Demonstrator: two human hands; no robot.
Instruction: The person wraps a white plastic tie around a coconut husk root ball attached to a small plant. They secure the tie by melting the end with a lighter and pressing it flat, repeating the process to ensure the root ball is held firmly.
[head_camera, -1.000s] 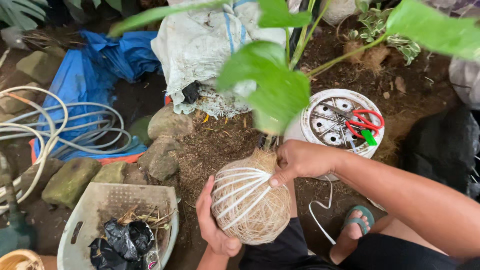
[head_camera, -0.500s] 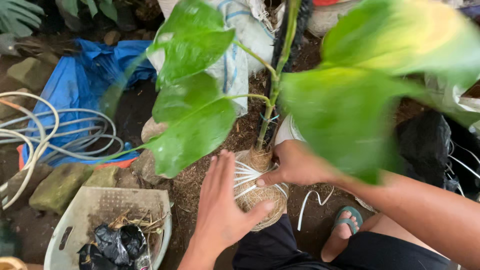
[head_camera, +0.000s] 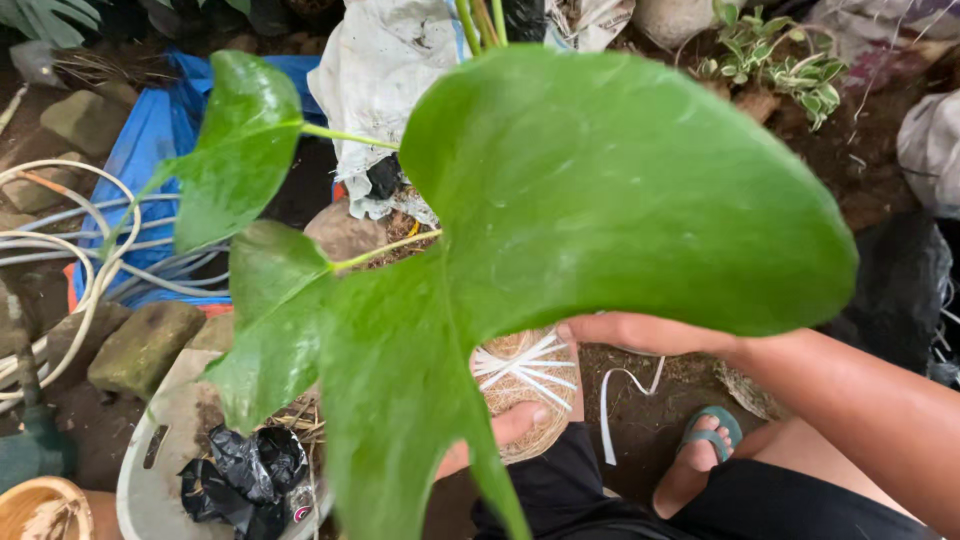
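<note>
A round root ball (head_camera: 525, 385), wrapped in brown fibre and bound with white string, sits low in the middle of the head view. Large green leaves (head_camera: 600, 200) of its plant hang close to the camera and hide most of it. My left hand (head_camera: 495, 435) grips the ball from below; only the thumb and a bit of palm show under the leaf. Resting on the ball's upper right side is my right hand (head_camera: 640, 333), fingers closed against it. A loose end of white string (head_camera: 625, 385) dangles to the right of the ball.
A pale plastic basket (head_camera: 150, 460) with a black bag (head_camera: 245, 470) lies at lower left. Stones (head_camera: 140, 345), coiled white hoses (head_camera: 60, 260) and a blue tarp (head_camera: 150, 140) fill the left. A white sack (head_camera: 385, 70) lies behind. My sandalled foot (head_camera: 700, 450) rests on soil.
The plant has tilted toward the camera, so its leaves now cover most of the view. My left hand has gone from the front of the ball to beneath it.
</note>
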